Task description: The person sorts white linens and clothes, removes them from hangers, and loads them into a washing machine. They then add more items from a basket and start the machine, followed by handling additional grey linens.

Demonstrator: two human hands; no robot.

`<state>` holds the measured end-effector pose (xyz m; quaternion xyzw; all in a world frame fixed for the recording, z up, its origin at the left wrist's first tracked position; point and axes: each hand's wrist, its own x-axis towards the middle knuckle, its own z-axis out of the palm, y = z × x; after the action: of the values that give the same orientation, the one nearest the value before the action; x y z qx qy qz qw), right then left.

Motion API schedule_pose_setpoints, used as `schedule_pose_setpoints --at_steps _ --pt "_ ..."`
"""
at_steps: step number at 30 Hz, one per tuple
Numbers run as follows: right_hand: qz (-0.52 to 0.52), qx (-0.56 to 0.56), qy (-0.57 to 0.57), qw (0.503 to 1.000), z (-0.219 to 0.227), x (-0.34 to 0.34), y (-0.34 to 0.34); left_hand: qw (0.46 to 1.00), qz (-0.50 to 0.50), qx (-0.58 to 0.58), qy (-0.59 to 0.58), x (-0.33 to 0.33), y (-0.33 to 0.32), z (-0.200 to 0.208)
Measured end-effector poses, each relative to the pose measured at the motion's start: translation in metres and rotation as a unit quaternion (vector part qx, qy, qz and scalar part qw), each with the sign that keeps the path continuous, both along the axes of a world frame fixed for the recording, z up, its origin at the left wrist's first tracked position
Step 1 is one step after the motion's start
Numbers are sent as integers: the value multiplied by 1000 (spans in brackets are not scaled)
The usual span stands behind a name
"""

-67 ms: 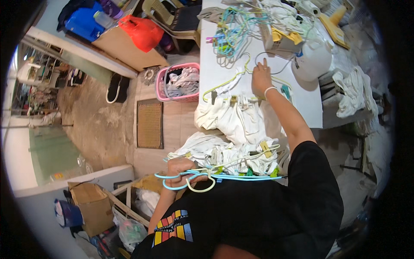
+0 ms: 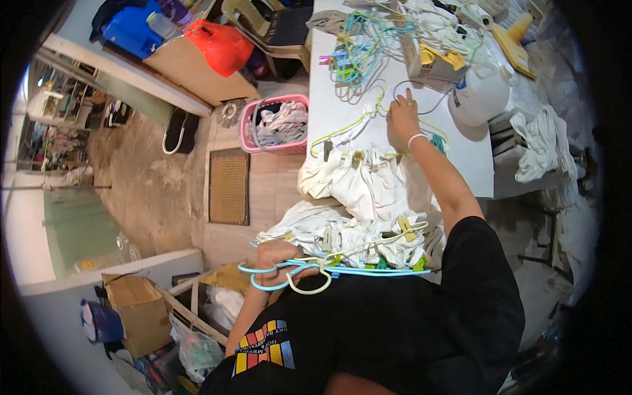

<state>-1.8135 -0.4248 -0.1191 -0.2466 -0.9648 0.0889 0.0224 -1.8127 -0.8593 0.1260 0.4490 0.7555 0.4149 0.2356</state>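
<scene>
My left hand, low and close to my body, is closed around the necks of several blue hangers and a pale green hanger. White cloths hang bunched from these, held by clothes pegs. On the white table, my right hand lies over one shoulder of a yellow-green hanger, beside its hook. Its index finger is stretched out; the other fingers are partly hidden. White cloths are pegged along that hanger's lower bar and drape over the table's near edge.
A tangle of hangers and a basket with yellow cloth sit farther back on the table. A white jug stands right of my hand. A pink laundry basket and a mat are on the floor at left.
</scene>
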Motion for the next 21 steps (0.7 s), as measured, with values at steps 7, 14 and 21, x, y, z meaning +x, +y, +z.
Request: schedule_pose_setpoints --at_steps 7,14,21 --pt "113 -452 44 884 178 20 -46 1000 -5 7 -18 -10 -117 -1" --pt "78 -365 160 914 332 63 -256 998 13 38 50 22 -312 21" --pt "-64 -487 282 824 369 113 -501 926 361 89 -69 69 -575 64"
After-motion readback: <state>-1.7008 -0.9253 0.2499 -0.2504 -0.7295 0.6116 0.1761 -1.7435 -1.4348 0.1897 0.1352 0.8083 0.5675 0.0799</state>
